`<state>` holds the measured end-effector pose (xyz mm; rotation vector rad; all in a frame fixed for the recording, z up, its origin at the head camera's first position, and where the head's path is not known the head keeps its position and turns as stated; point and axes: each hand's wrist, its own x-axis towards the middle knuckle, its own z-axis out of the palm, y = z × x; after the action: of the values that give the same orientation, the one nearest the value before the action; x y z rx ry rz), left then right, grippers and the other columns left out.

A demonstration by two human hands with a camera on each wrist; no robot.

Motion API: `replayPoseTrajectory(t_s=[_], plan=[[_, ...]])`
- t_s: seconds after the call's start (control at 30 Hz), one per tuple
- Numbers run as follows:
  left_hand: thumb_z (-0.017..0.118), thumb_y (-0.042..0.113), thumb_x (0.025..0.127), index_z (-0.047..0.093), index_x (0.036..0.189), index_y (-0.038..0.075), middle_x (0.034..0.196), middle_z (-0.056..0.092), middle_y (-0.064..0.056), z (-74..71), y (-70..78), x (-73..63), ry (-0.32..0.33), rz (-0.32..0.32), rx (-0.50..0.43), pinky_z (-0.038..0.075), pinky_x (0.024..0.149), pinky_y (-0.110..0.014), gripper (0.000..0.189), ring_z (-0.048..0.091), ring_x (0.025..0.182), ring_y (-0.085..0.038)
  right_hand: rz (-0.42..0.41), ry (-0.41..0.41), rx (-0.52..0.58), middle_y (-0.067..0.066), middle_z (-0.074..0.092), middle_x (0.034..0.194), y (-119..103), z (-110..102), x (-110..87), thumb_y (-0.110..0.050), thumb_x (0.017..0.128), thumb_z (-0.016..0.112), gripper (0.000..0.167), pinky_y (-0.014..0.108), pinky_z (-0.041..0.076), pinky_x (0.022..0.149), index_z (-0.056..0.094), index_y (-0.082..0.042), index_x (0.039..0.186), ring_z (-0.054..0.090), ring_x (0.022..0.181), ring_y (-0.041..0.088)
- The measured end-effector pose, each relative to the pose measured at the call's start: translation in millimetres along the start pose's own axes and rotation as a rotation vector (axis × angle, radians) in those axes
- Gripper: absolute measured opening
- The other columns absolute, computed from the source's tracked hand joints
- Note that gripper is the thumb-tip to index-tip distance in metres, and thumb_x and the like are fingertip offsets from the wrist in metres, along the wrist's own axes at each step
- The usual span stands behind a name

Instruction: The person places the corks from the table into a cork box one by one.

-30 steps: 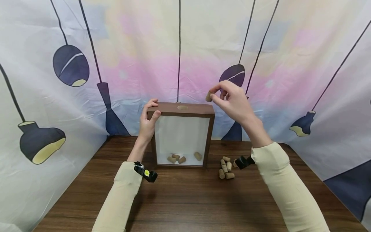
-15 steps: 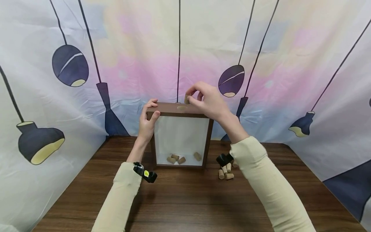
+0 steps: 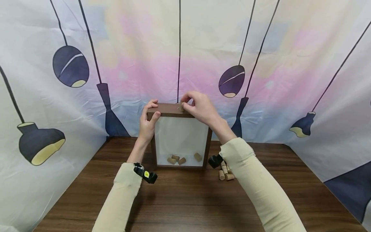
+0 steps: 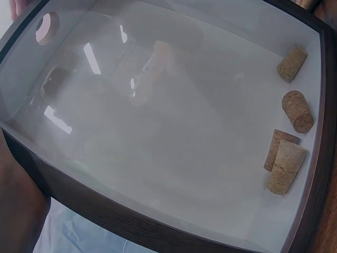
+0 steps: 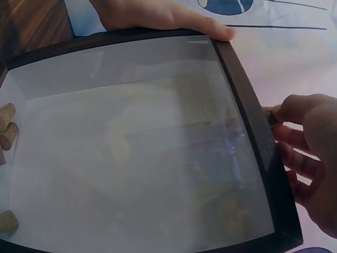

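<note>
A brown shadow box frame (image 3: 207,146) with a clear front and white back stands upright on the table. My left hand (image 3: 147,124) grips its upper left corner, thumb on the front edge and fingers over the top. Between thumb and forefinger my right hand (image 3: 200,108) pinches a cork (image 5: 271,116), right at the hole in the frame's top. In the left wrist view the round hole (image 4: 46,28) shows from inside. Several corks (image 4: 297,111) lie on the bottom inside the frame, one of them (image 3: 197,157) apart at the right.
On the wooden table (image 3: 179,199), right of the frame, lies a small pile of corks (image 3: 226,174), partly hidden by the right sleeve and wrist camera (image 3: 215,161). A printed cloth (image 3: 139,48) hangs close behind the frame.
My right hand has moved left and down with the cork, from right of the frame to the hole on top. The left hand keeps its grip in place.
</note>
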<state>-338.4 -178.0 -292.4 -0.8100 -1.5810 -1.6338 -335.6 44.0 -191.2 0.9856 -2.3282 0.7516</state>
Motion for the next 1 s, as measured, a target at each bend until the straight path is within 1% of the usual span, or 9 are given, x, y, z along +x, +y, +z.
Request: replayPoseTrajectory(t_s=[0.17, 0.23, 0.33, 0.53, 0.73, 0.83, 1.0], plan=[[0.066, 0.043, 0.095, 0.043, 0.119, -0.016, 0.147, 0.037, -0.034, 0.5, 0.7, 1.0, 0.010, 0.018, -0.012, 0.016, 0.119, -0.050, 0.068, 0.030, 0.145, -0.032, 0.036, -0.029, -0.025, 0.003, 0.070, 0.104, 2, 4, 1.0, -0.016, 0.096, 0.064, 0.009, 0.032, 0.051, 0.076, 0.071, -0.013, 0.102, 0.060, 0.080, 0.018], [0.066, 0.042, 0.095, 0.043, 0.119, -0.016, 0.147, 0.037, -0.034, 0.7, 1.2, 0.8, 0.011, 0.014, -0.012, 0.016, 0.119, -0.050, 0.067, 0.030, 0.145, -0.032, 0.045, -0.040, -0.031, 0.002, 0.070, 0.104, 2, 5, -0.1, -0.017, 0.096, 0.065, 0.009, 0.033, 0.051, 0.077, 0.071, -0.013, 0.101, 0.061, 0.081, 0.018], [0.065, 0.041, 0.096, 0.043, 0.120, -0.017, 0.147, 0.036, -0.035, 1.0, 1.9, 0.2, 0.006, 0.008, -0.011, 0.016, 0.119, -0.050, 0.066, 0.029, 0.146, -0.032, 0.044, -0.032, -0.025, 0.003, 0.070, 0.105, 3, 4, -3.0, -0.017, 0.096, 0.064, 0.010, 0.033, 0.050, 0.078, 0.071, -0.013, 0.102, 0.061, 0.081, 0.019], [0.065, 0.040, 0.096, 0.043, 0.120, -0.016, 0.148, 0.035, -0.034, 1.2, 1.9, -0.5, 0.001, -0.001, -0.017, 0.016, 0.119, -0.051, 0.065, 0.029, 0.146, -0.031, 0.017, 0.011, 0.019, 0.005, 0.068, 0.102, 8, -4, -15.4, -0.014, 0.096, 0.064, 0.009, 0.033, 0.049, 0.074, 0.070, -0.010, 0.101, 0.058, 0.075, 0.020], [0.065, 0.040, 0.097, 0.043, 0.120, -0.015, 0.148, 0.036, -0.033, 1.2, 0.7, 0.0, 0.002, -0.006, -0.011, 0.016, 0.118, -0.052, 0.063, 0.029, 0.146, -0.029, 0.000, 0.078, 0.069, 0.005, 0.068, 0.098, 17, -19, -35.6, -0.013, 0.095, 0.065, 0.006, 0.031, 0.050, 0.070, 0.070, -0.009, 0.098, 0.063, 0.073, 0.017], [0.065, 0.043, 0.096, 0.044, 0.121, -0.015, 0.149, 0.037, -0.030, 1.2, 0.8, -0.2, 0.001, -0.007, -0.001, 0.016, 0.118, -0.052, 0.066, 0.028, 0.146, -0.029, -0.003, 0.117, 0.066, 0.005, 0.068, 0.096, 23, -26, -47.1, -0.012, 0.095, 0.066, 0.007, 0.031, 0.049, 0.069, 0.070, -0.009, 0.099, 0.063, 0.076, 0.016], [0.064, 0.048, 0.094, 0.044, 0.121, -0.015, 0.149, 0.038, -0.030, 1.4, 0.7, -0.5, 0.000, 0.001, 0.003, 0.016, 0.118, -0.053, 0.072, 0.029, 0.146, -0.030, 0.023, 0.183, 0.026, 0.005, 0.068, 0.096, 36, -35, -65.4, -0.013, 0.094, 0.068, 0.007, 0.031, 0.044, 0.071, 0.071, -0.010, 0.099, 0.057, 0.079, 0.018]])
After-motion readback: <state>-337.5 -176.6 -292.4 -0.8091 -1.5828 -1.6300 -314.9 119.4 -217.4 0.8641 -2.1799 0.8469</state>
